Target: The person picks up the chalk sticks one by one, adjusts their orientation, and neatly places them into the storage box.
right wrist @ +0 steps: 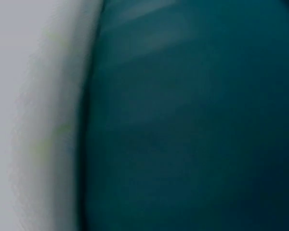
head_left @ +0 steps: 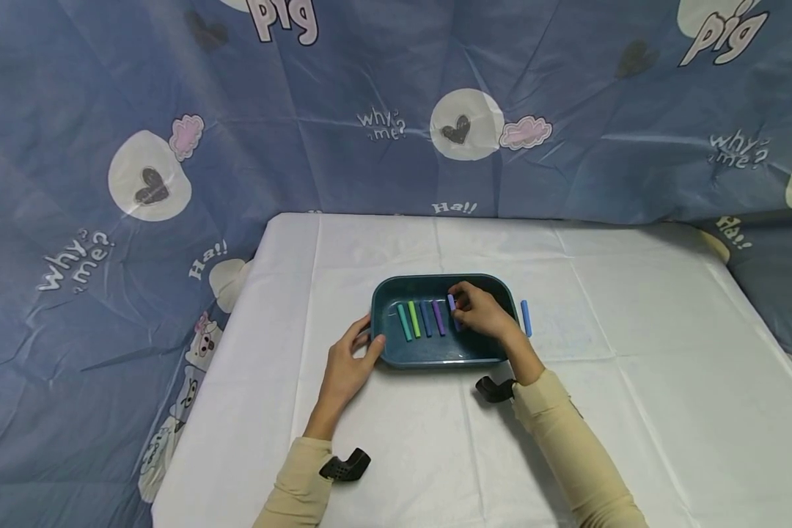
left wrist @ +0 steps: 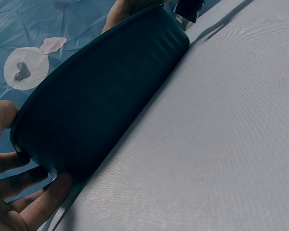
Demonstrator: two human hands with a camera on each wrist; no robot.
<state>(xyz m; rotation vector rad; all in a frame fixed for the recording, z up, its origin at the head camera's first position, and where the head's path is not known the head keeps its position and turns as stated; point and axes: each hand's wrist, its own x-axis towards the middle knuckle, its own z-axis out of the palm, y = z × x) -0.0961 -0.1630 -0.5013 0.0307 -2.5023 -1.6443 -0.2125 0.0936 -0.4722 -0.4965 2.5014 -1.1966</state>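
A dark teal tray (head_left: 435, 352) stands on the white cloth. My left hand (head_left: 350, 367) holds its near left corner, and the left wrist view shows the fingers (left wrist: 48, 199) against the tray's outer wall. Inside the tray, my right hand (head_left: 483, 313) pinches a lavender stick (head_left: 452, 301), shaped like chalk, between thumb and fingers. Its lower part is partly hidden. To its left lie a teal stick (head_left: 404, 323), a lime stick (head_left: 413, 320), a dark blue stick (head_left: 425, 320) and a purple stick (head_left: 438, 318), side by side. The right wrist view shows only blurred tray wall.
Just beyond the tray's right edge, a blue stick (head_left: 526, 318) lies on the white tablecloth (head_left: 660, 352). A blue printed curtain (head_left: 343, 161) hangs behind the table and down its left side. Black wrist devices (head_left: 346, 466) are on both sleeves.
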